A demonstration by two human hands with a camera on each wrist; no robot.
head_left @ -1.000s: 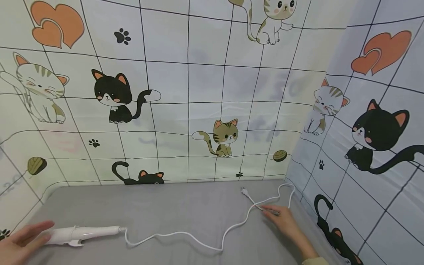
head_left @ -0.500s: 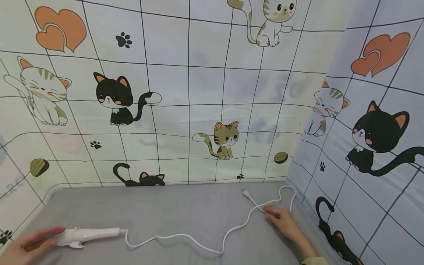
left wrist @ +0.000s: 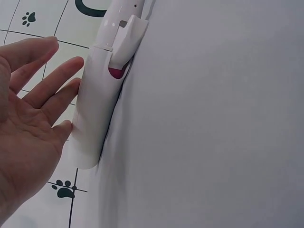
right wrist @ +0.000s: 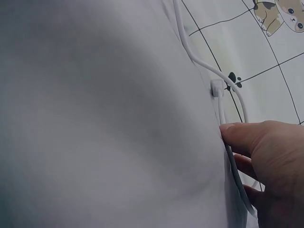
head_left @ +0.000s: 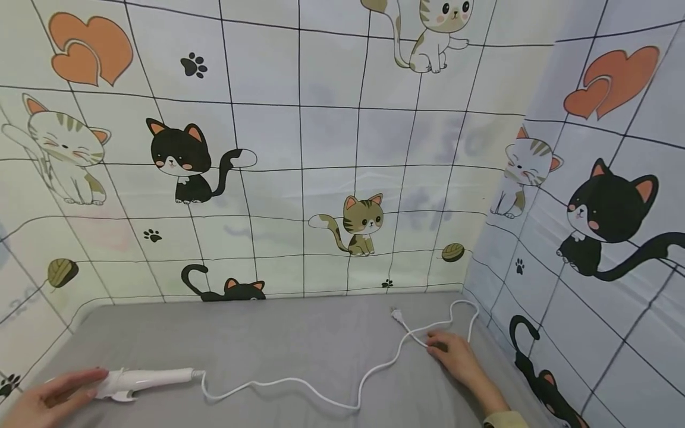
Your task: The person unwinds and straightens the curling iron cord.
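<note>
A white curling iron [head_left: 155, 377] with a clamp lever [left wrist: 129, 42] lies on the grey cloth at the left. My left hand [head_left: 59, 395] is at its outer end, fingers extended; in the left wrist view the fingertips touch or nearly touch the white body. From the iron's other end a white power cord [head_left: 299, 379] snakes rightward across the cloth. My right hand [head_left: 455, 356] pinches the cord a little behind its plug [head_left: 396, 314], thumb against it in the right wrist view, where part of the other fingers is hidden. The plug lies free, pointing away.
Grey cloth [head_left: 257, 339] covers the flat surface. Fabric walls [head_left: 278, 137] printed with cats and grid lines rise at the back, left and right. A loop of cord [head_left: 464, 302] lies near the back right corner, close to the right wall.
My left hand has slid slightly right along the curling iron, covering more of its outer end. My right hand stays at the cord with hardly any shift.
</note>
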